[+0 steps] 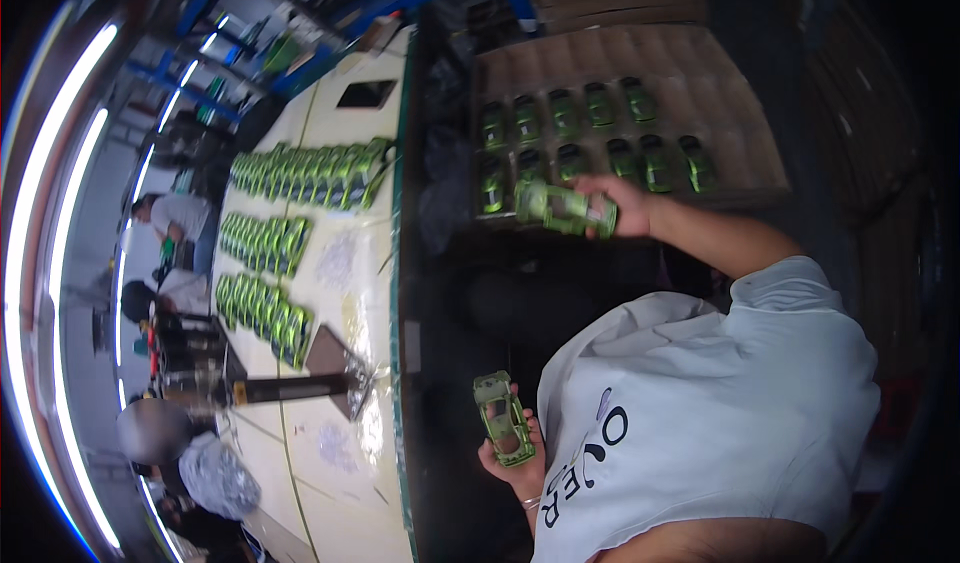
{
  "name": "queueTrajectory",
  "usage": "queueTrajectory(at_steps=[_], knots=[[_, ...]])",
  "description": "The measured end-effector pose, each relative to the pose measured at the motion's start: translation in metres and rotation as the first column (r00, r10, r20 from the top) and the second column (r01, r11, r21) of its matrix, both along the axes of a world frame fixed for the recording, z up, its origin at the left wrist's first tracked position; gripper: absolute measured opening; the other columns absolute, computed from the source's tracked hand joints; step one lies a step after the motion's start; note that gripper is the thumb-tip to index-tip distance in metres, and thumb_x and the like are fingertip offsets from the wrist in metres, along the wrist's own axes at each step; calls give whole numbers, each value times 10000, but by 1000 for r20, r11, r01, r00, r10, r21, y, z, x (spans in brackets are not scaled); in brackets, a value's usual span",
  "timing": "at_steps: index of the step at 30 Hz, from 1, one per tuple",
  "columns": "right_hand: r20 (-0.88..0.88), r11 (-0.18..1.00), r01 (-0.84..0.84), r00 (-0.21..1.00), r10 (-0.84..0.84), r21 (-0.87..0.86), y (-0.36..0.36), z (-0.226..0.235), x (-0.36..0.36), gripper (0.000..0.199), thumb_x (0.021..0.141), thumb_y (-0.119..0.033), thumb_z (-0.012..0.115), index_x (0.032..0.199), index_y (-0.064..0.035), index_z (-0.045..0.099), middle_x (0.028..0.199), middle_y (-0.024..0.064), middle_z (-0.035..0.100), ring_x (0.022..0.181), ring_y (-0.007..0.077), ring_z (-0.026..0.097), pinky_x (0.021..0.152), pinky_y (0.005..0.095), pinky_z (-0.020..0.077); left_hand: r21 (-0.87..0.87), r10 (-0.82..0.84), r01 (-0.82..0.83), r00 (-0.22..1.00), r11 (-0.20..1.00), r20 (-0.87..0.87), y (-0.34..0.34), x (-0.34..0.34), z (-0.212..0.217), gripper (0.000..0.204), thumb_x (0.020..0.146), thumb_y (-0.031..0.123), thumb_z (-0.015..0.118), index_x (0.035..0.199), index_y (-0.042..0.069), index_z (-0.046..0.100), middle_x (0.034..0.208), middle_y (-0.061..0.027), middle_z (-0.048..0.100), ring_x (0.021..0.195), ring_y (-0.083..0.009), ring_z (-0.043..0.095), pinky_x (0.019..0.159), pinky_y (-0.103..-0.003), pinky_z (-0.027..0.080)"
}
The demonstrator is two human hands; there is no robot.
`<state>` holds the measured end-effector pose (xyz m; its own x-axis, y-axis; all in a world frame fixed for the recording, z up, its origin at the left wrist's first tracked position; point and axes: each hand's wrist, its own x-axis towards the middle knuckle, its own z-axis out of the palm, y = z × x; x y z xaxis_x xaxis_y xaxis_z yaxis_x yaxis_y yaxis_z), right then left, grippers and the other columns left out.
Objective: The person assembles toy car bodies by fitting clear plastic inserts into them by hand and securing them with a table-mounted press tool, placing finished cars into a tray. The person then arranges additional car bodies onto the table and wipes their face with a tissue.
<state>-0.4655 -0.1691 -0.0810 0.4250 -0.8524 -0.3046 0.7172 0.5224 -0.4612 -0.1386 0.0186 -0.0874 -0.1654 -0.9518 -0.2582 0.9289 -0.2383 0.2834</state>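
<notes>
My right hand, in the upper middle of the view, is closed around one end of a green toy car body. It is held over the near edge of a brown compartmented tray, where several similar green car bodies lie in two rows. My left hand, lower down and close to my white shirt, grips another green toy car body. Window openings show in that one, and my fingers wrap its side and lower end.
A long cream table with a green edge runs down the left. On it stand several rows of green car bodies, a dark flat rectangular object and a dark post-like fixture. Other people sit along its far side. Stacked cardboard lies behind the tray.
</notes>
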Motion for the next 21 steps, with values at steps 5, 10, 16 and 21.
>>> queueTrajectory(at_steps=[5, 10, 16, 21], knots=[[-828, 746, 480, 69, -557, -462, -20, -12, -139, 448, 717, -201, 575, 1122, -90, 419, 1074, 117, 471, 981, 241, 465, 681, 359, 439, 44, -150, 144, 968, 989, 202, -56, -35, 19, 636, 671, 262, 516, 1219, 23, 299, 1210, -195, 358, 843, -290, 515, 703, -314, 473], [-785, 841, 300, -581, -213, -450, -29, -52, -214, 460, 720, -212, 580, 1131, -94, 410, 1151, 126, 412, 1045, 301, 411, 845, 365, 366, -53, -310, 320, 939, 946, 150, -85, -68, 11, 618, 685, 274, 532, 1236, 84, 328, 1267, -234, 269, 888, -286, 498, 772, -308, 428], [-541, 820, 73, -784, -305, -568, -47, -62, -174, 333, 711, -191, 597, 1006, -85, 485, 1044, 104, 477, 968, 280, 456, 824, 401, 338, 91, -307, 301, 830, 949, 465, -112, -107, 23, 707, 654, 212, 620, 1246, 59, 266, 1126, -177, 438, 780, -199, 542, 625, -258, 469], [-545, 876, 15, 778, -313, -482, 3, -28, -24, 425, 780, -221, 570, 1087, 10, 390, 795, 60, 550, 716, 117, 503, 641, 258, 420, 29, -217, 347, 515, 937, 830, -149, -162, 27, 561, 812, 217, 477, 1281, 88, 197, 1193, -96, 370, 943, -175, 460, 780, -267, 385]])
